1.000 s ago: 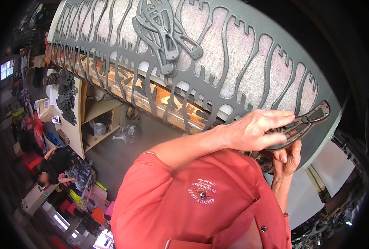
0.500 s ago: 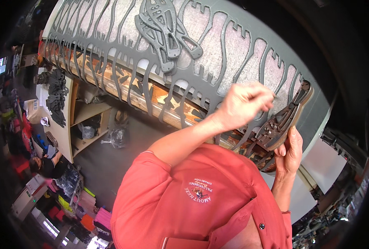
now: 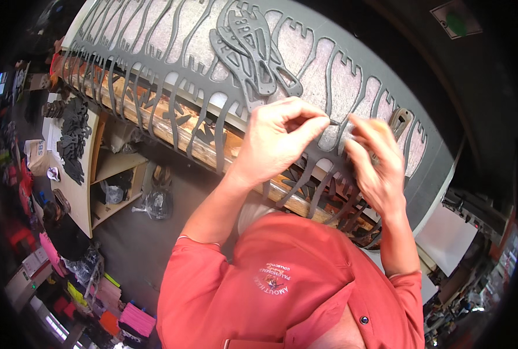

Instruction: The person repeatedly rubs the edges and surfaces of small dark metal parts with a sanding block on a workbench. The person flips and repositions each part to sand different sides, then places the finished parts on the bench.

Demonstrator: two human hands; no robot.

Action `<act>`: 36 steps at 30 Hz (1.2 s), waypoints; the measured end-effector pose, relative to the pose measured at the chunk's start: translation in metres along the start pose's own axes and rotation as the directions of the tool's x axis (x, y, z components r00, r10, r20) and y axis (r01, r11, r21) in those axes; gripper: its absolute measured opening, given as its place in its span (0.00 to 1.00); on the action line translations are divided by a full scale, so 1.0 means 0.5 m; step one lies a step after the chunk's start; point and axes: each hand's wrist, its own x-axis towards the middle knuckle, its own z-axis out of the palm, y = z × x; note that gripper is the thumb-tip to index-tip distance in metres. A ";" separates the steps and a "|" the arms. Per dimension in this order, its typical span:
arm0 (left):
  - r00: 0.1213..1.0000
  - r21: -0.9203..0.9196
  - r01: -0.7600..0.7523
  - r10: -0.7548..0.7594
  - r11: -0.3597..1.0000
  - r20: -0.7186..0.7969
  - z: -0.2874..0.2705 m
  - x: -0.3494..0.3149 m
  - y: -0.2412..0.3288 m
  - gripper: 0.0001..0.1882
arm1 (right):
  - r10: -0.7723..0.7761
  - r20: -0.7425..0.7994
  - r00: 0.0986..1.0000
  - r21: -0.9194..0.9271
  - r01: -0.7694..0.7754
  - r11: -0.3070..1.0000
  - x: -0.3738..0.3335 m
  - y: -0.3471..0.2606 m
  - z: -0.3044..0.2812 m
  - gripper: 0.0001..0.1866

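My left hand (image 3: 282, 136) is closed in a pinch on a small dark scrap (image 3: 333, 122), held just above a dark grey sheet with sole-shaped cut-outs (image 3: 329, 87). Facing it, my right hand (image 3: 381, 166) has its fingers curved and apart, somewhat blurred, with nothing visible in them. Behind the right hand a wooden-backed cutting die (image 3: 400, 121) lies on the sheet, mostly hidden by the fingers. A small pile of cut grey sole-shaped pieces (image 3: 256, 55) rests on the sheet beyond my left hand.
Strips of the sheet hang over the near wooden edge (image 3: 148, 125), with dark offcuts under them. At left stands a shelf unit (image 3: 90, 174) with black cut pieces (image 3: 75, 136) on top. A clear plastic bag (image 3: 157, 200) lies on the floor. White panels (image 3: 448, 232) stand at right.
The die has left my right hand and now lies on the sheet. My right hand has moved up and inward, while my left hand has shifted left and now pinches a small scrap.
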 end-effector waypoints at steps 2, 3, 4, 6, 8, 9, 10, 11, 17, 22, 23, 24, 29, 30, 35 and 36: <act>0.999 0.071 -0.040 0.041 0.997 -0.016 -0.006 0.000 0.000 0.07 | -0.017 0.063 0.998 0.036 0.015 0.999 0.052 0.013 0.041 0.12; 1.000 0.084 0.013 -0.012 0.996 -0.015 -0.015 0.006 0.001 0.07 | 0.030 0.087 0.996 0.059 -0.035 0.998 0.066 0.016 0.055 0.09; 0.998 0.078 0.060 -0.059 0.995 -0.018 -0.031 0.009 0.005 0.07 | 0.043 0.078 0.996 0.141 -0.053 0.989 0.076 0.020 0.068 0.08; 0.997 0.100 0.075 -0.072 0.992 -0.037 -0.067 0.027 0.014 0.07 | 0.094 0.079 0.992 0.188 -0.108 0.976 0.086 0.025 0.095 0.07; 0.951 0.397 0.049 0.079 0.916 -0.299 -0.116 0.076 0.020 0.14 | 0.139 0.043 0.989 0.183 -0.145 0.972 0.091 0.036 0.119 0.06; 0.916 0.634 0.065 0.206 0.771 -0.345 -0.148 0.116 0.023 0.21 | 0.145 0.031 0.989 0.173 -0.148 0.974 0.092 0.043 0.130 0.06; 0.907 0.686 0.147 0.181 0.712 -0.381 -0.165 0.146 0.025 0.27 | 0.153 0.023 0.988 0.159 -0.154 0.975 0.095 0.052 0.139 0.07; 0.917 0.803 0.158 0.215 0.575 -0.335 -0.178 0.169 0.023 0.30 | 0.185 0.018 0.983 0.126 -0.185 0.975 0.098 0.062 0.147 0.07; 0.932 0.823 0.224 0.132 0.523 -0.337 -0.188 0.221 0.002 0.30 | 0.280 0.025 0.960 0.266 -0.277 0.924 0.092 0.092 0.153 0.07; 0.908 0.721 0.192 0.157 0.666 -0.388 -0.178 0.226 -0.008 0.23 | 0.327 -0.018 0.945 0.457 -0.283 0.843 0.090 0.088 0.142 0.08; 0.913 0.707 0.181 0.152 0.684 -0.380 -0.179 0.226 -0.012 0.22 | 0.341 -0.023 0.940 0.480 -0.289 0.828 0.089 0.087 0.139 0.08; 0.906 0.692 0.155 0.178 0.705 -0.384 -0.182 0.223 -0.014 0.20 | 0.341 -0.035 0.939 0.518 -0.275 0.810 0.088 0.085 0.138 0.08; 0.888 0.678 0.168 0.189 0.716 -0.420 -0.190 0.208 -0.016 0.21 | 0.390 -0.037 0.920 0.531 -0.312 0.788 0.088 0.081 0.133 0.09; 0.878 0.643 0.141 0.206 0.753 -0.433 -0.190 0.204 -0.012 0.21 | 0.398 -0.034 0.917 0.538 -0.319 0.780 0.088 0.080 0.131 0.09; 0.856 0.442 0.132 0.123 0.887 -0.502 -0.185 0.180 0.005 0.27 | 0.434 -0.029 0.900 0.676 -0.302 0.672 0.090 0.075 0.123 0.11; 0.895 0.567 0.140 0.141 0.812 -0.423 -0.181 0.178 0.004 0.29 | 0.455 -0.020 0.890 0.688 -0.318 0.652 0.089 0.073 0.123 0.12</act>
